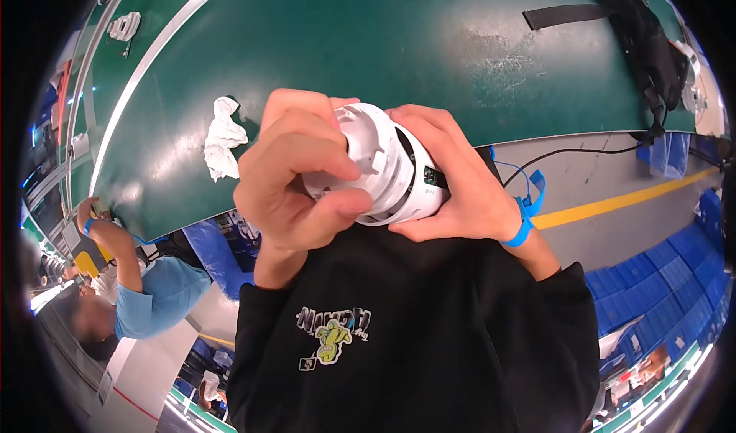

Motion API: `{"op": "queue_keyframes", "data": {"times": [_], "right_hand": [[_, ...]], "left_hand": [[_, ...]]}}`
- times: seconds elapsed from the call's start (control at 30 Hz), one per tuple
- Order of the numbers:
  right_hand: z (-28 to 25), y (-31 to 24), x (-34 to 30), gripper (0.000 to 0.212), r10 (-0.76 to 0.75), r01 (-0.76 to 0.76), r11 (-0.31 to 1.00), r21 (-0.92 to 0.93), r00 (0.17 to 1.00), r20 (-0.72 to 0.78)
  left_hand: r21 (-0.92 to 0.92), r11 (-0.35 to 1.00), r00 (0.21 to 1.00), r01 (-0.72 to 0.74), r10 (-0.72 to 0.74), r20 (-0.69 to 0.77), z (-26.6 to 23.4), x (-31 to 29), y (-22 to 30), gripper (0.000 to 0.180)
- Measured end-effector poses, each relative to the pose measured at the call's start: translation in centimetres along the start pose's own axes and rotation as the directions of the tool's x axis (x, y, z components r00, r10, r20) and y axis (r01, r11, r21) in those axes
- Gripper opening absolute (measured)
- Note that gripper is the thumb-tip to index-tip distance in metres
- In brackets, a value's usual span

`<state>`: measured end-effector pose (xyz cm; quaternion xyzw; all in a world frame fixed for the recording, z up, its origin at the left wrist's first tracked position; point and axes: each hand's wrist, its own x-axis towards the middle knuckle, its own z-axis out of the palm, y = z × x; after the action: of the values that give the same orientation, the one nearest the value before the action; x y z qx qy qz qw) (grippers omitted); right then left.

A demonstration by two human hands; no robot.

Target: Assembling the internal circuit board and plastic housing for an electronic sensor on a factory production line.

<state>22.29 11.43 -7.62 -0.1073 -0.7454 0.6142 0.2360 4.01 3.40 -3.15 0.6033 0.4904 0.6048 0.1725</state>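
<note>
A white round plastic housing (383, 161) with stepped rings and notches is held up in front of my chest, by the near edge of the bench. Between its ringed end and its smooth shell runs a dark gap, and a small green circuit board (434, 176) shows in an opening on the shell. My right hand (464, 176) is wrapped round the shell, thumb below and fingers above. Curled over the ringed end is my left hand (295, 176), its thumb and bent forefinger close together at the rim. Its other fingertips are hidden.
A crumpled white cloth (225, 138) lies on the green bench (368, 34) to the left. A black bag with a strap (640, 42) rests at the far right. A blue wrist strap (524, 222) circles my right wrist. At left sits another person in a blue shirt (165, 295). Blue bins (652, 279) stand at right.
</note>
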Motion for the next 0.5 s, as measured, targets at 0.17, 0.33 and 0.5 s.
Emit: {"op": "queue_keyframes", "data": {"times": [0.17, 0.33, 0.5], "right_hand": [[-0.1, 0.0, -0.2, 0.096, -0.037, 0.034, 0.997, -0.069, 0.999, -0.038], [0.7, 0.5, -0.5, 0.093, -0.092, 0.081, 0.993, -0.087, 0.987, -0.128], [0.2, 0.2, -0.6, 0.09, -0.098, 0.08, 0.989, -0.121, 0.984, -0.147]], "left_hand": [[-0.025, 0.994, 0.993, 0.108, -0.109, -0.037, -0.3, -0.1, 0.2, 0.041], [-0.146, 0.989, 1.0, 0.023, -0.022, 0.005, 0.3, 0.1, -0.6, 0.043], [-0.153, 0.986, 0.998, 0.064, -0.065, 0.0, 0.4, -0.2, -0.7, 0.054]]}}
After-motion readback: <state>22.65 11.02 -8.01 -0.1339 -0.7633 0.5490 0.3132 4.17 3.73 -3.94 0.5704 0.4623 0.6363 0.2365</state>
